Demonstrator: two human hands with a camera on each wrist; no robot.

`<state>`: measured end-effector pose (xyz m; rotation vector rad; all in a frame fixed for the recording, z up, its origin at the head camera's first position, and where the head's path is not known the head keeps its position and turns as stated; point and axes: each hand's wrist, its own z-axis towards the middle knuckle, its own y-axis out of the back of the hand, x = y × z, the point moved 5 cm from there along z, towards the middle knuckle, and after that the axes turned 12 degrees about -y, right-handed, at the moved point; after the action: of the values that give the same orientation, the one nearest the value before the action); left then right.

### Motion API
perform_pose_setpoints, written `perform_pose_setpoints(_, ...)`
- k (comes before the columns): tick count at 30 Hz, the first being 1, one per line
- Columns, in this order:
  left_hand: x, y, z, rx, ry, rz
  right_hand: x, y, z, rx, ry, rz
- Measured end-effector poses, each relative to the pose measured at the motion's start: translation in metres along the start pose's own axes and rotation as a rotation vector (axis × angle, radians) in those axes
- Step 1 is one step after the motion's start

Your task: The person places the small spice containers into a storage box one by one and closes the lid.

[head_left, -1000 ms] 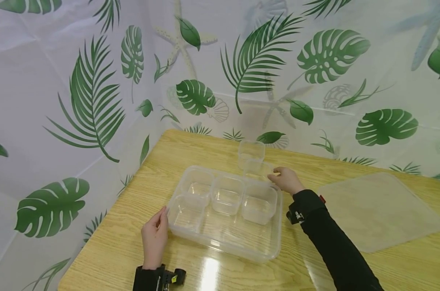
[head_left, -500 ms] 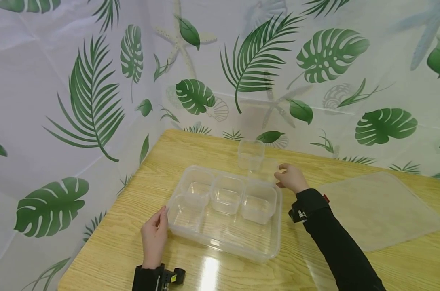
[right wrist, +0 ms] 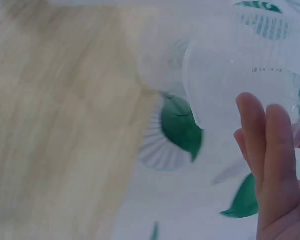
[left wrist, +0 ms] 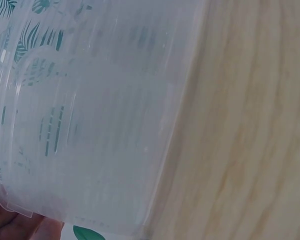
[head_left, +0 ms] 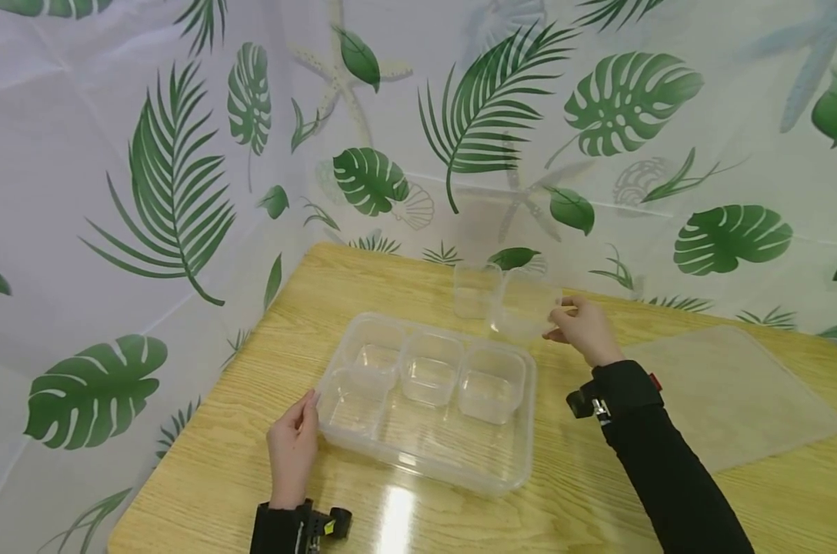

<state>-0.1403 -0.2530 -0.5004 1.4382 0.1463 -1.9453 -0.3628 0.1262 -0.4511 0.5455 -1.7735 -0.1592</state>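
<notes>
My left hand (head_left: 292, 450) grips the left edge of a large clear plastic box (head_left: 418, 464), which lies on the wooden table. Inside the box sit several small clear containers, among them one at the back middle (head_left: 432, 369) and one at the back right (head_left: 493, 385). Beyond the box, my right hand (head_left: 583, 327) pinches the rim of another small clear container (head_left: 525, 306), tilted and raised. Close to its left stands a further small container (head_left: 475, 291). In the right wrist view, fingers (right wrist: 277, 145) lie against the held container's wall. The box wall (left wrist: 100, 150) fills much of the left wrist view.
A flat translucent rectangular lid (head_left: 730, 396) lies on the table (head_left: 238, 431) at the right. White cloth (head_left: 391, 100) printed with leaves, shells and starfish hangs behind and to the left of the table.
My right hand has moved up and to the right, lifting the small container away from behind the box and tilting it. The left hand has stayed at the box's edge.
</notes>
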Motion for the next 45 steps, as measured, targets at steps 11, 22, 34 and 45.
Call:
perform_pose_setpoints(11,0.0,0.001,0.0,0.0,-0.002,0.019,0.057,-0.017,-0.083,0.032,0.106,-0.206)
perform_pose_setpoints(22,0.001,0.001,-0.001,0.002,-0.009,0.017,0.048,-0.063,-0.133,0.203,0.137,-0.259)
perform_pose_setpoints(34,-0.001,0.001,-0.002,-0.003,-0.061,-0.02,0.041,-0.1,-0.148,0.332,0.233,-0.33)
perform_pose_setpoints(45,0.0,0.0,-0.004,0.004,-0.062,-0.025,0.04,-0.108,-0.147,0.278,0.242,-0.393)
